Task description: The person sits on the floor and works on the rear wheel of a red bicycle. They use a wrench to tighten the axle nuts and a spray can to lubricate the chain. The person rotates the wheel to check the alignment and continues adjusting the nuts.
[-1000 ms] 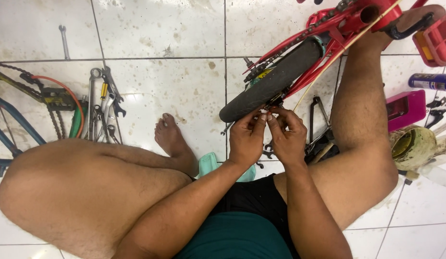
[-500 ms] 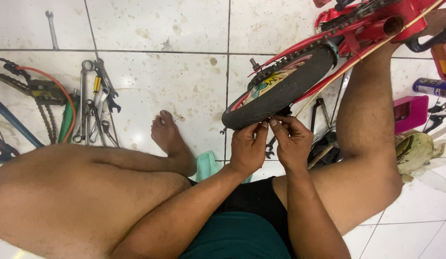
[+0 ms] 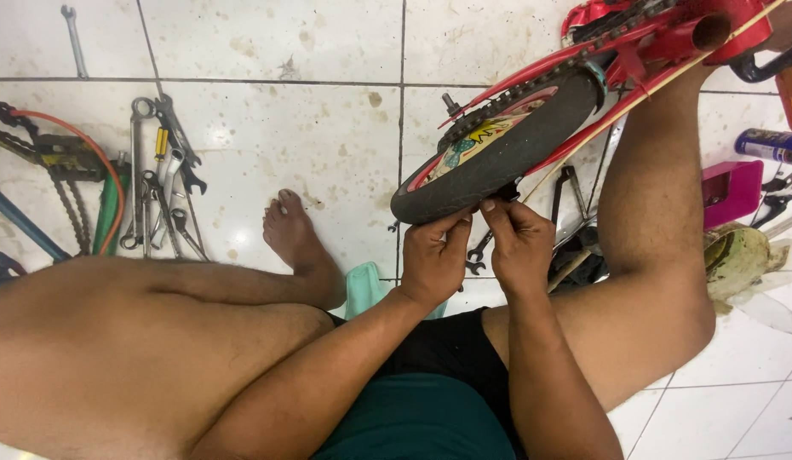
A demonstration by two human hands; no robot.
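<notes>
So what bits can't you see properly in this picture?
- Head view: what the left hand and right hand pinch at the black tyre; their fingers cover it.
- Head view: most of the red bike frame, cut off by the top edge.
- Head view: the tools under the wheel, hidden by the right leg.
- Head view: the pile of spanners overlaps, so they can't be counted.

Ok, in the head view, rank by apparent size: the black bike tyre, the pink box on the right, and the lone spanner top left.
1. Black bike tyre, clearly largest.
2. Pink box.
3. Lone spanner, smallest, though it lies farther from the camera, so its true size is unsure.
</notes>
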